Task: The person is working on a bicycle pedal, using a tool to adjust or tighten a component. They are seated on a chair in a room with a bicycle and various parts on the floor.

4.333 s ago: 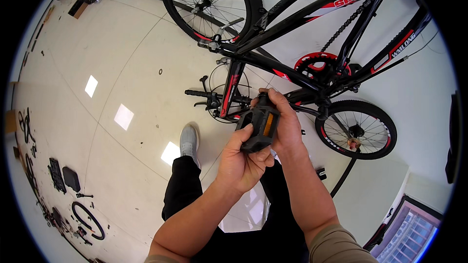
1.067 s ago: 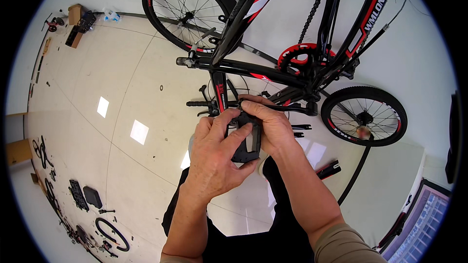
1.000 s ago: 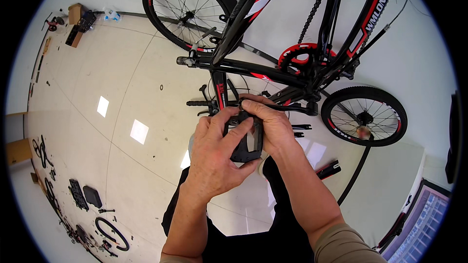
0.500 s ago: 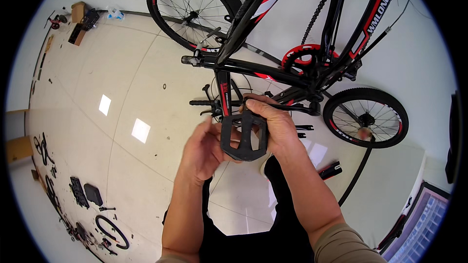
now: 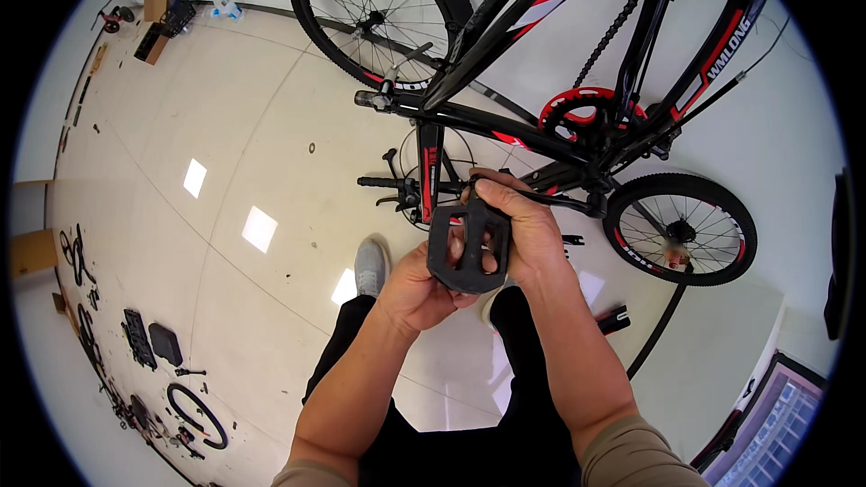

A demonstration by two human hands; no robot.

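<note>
A black bicycle pedal (image 5: 473, 251) with an open cage is held between both hands, beside the end of the black crank arm (image 5: 582, 204). My left hand (image 5: 417, 290) is closed on its lower left side, with fingertips showing through the openings behind it. My right hand (image 5: 534, 236) pinches at the top, where pedal and crank meet, thumb in front; its other fingers are mostly hidden. Whether the pedal's spindle sits in the crank's hole cannot be made out. Just beyond is the black and red bicycle frame (image 5: 492, 119), with a red chainring (image 5: 577, 101) and hanging chain (image 5: 618, 22).
One wheel (image 5: 307, 13) stands against the back wall, another (image 5: 735, 225) at the right. A handlebar grip (image 5: 377, 182) lies behind the frame. Tools, including a black tool case (image 5: 138, 338), and a curved black part (image 5: 219, 433) lie at the left. Cardboard boxes (image 5: 158, 2) stand far left.
My left hand has moved in from beside the pedal and closed on its lower side. The view has shifted, and my left shoe has come into sight.
</note>
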